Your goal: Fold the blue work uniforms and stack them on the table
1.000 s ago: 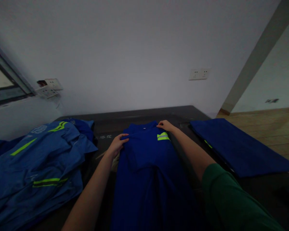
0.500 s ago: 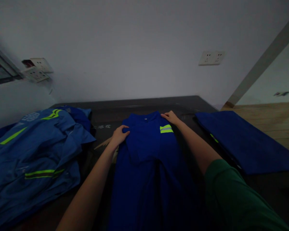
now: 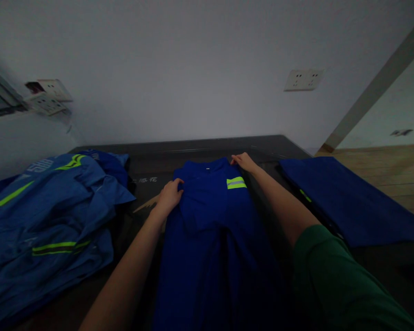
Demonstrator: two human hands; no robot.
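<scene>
A dark blue work garment (image 3: 207,197) lies lengthwise in front of me, its collar at the far end and a yellow-green and silver reflective strip on its right side. The lower part splits into two long pieces, like trouser legs, fading into shadow. My left hand (image 3: 170,194) is closed on the garment's left edge below the shoulder, fingertips curled over the cloth. At the far right shoulder, beside the collar, my right hand (image 3: 244,162) pinches the fabric edge. Some fingertips are hard to make out in the dim light.
On the left, a loose heap of lighter blue work clothes (image 3: 65,202) with reflective strips lies on the dark tabletop (image 3: 193,147). A flat folded blue garment (image 3: 348,202) rests at the right. Behind stands a wall with sockets (image 3: 303,80).
My right hand has risen slightly beside the collar, and the cloth between the hands looks a little smoother. My left hand stays at the left edge. The view has shifted slightly.
</scene>
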